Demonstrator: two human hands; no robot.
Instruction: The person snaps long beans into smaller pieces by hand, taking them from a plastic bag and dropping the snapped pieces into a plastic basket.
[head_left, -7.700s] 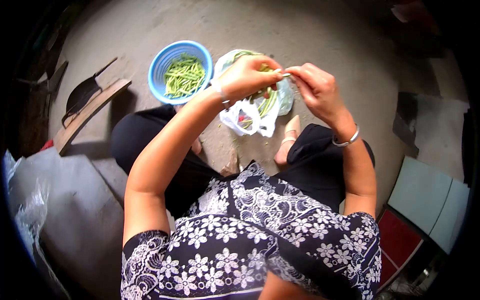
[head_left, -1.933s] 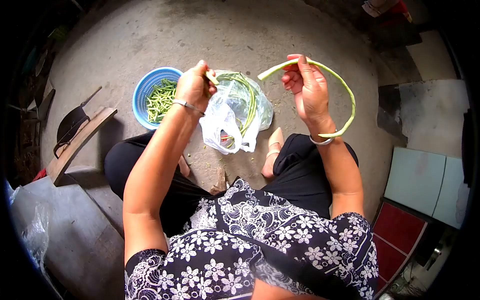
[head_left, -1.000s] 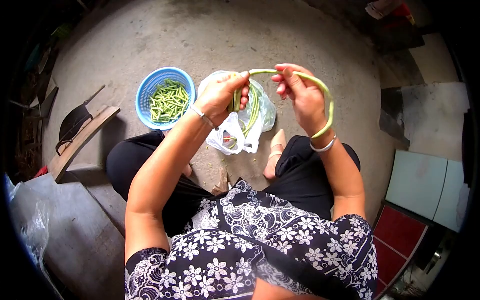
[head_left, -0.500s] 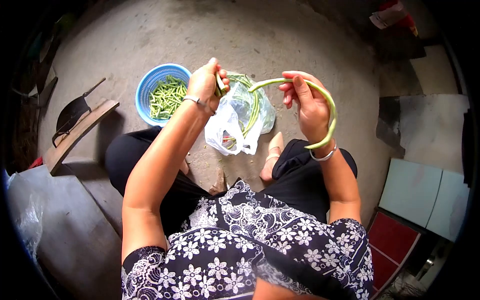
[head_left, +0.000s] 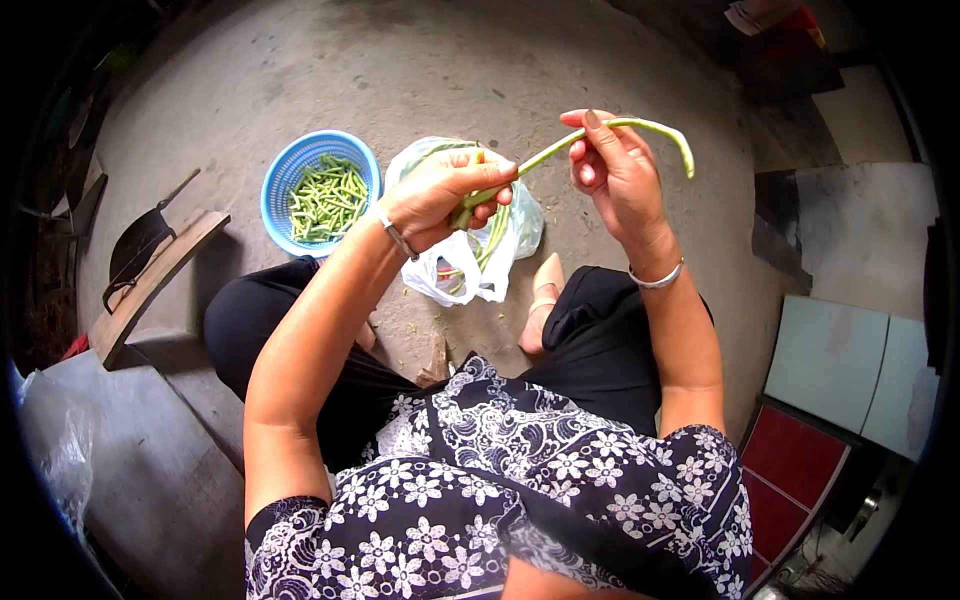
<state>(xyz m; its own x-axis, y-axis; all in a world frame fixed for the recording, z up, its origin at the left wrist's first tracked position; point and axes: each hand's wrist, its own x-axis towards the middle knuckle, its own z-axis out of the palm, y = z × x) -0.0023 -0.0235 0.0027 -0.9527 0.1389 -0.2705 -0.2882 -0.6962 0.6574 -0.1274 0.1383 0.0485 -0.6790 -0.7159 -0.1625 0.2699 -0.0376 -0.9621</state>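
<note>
A long green bean (head_left: 552,152) stretches between my two hands, its free end curling down past the right one. My left hand (head_left: 440,195) is closed around short bean pieces (head_left: 466,208) and pinches the near end of the long bean between thumb and finger. With thumb and fingertips, my right hand (head_left: 622,165) grips the same bean farther along. Below the hands, a white plastic bag (head_left: 440,278) holds more long beans (head_left: 492,245), partly hidden by my left hand. To the left, a blue basket (head_left: 270,190) contains many short bean pieces (head_left: 328,200).
On the left a cleaver-like dark blade (head_left: 138,245) rests by a curved wooden board (head_left: 165,285), near a grey slab (head_left: 130,430). At right stand pale panels (head_left: 825,350) and red tiles (head_left: 790,450). Concrete floor (head_left: 450,70) lies ahead, with bean scraps near my feet.
My left hand has moved right and down and now grips the bean's end, which was free before. The right hand has risen slightly, and the bean's other end now hangs beyond it.
</note>
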